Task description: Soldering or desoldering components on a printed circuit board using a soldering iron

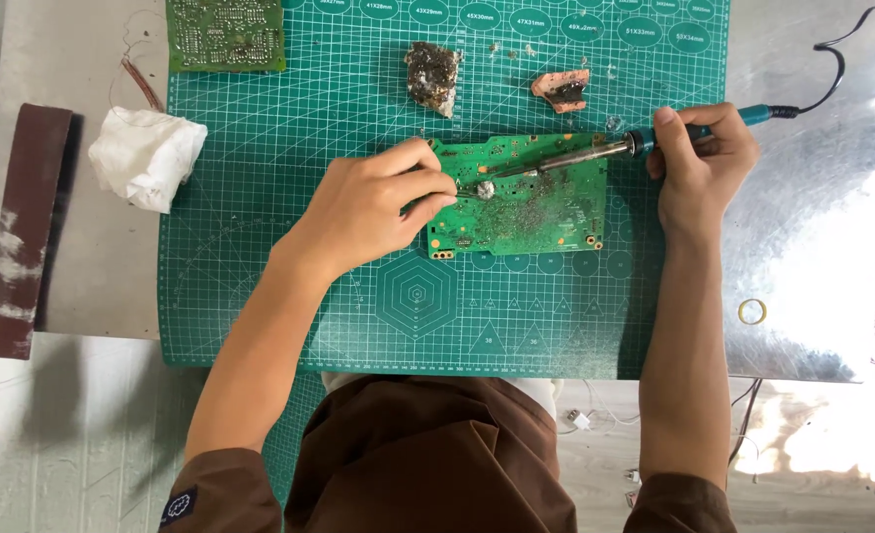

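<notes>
Right hand (702, 150) clamps iron (595, 151), tip at board (521, 195) center on mat (260, 247). Left hand (373, 207) pinches something small, unclear, at board's 9 o'clock edge. Risk: fingers near hot tip, burn if iron slips.

A green circuit board (521, 197) lies flat on the green cutting mat (289, 197), its long side running left to right, its surface dotted with small solder points and a few orange parts near the lower left corner. A soldering iron (615, 150) with a blue handle and a dark metal barrel slants across the board's upper half, its tip down at a shiny silvery blob (484, 190) near the board's left edge.
</notes>
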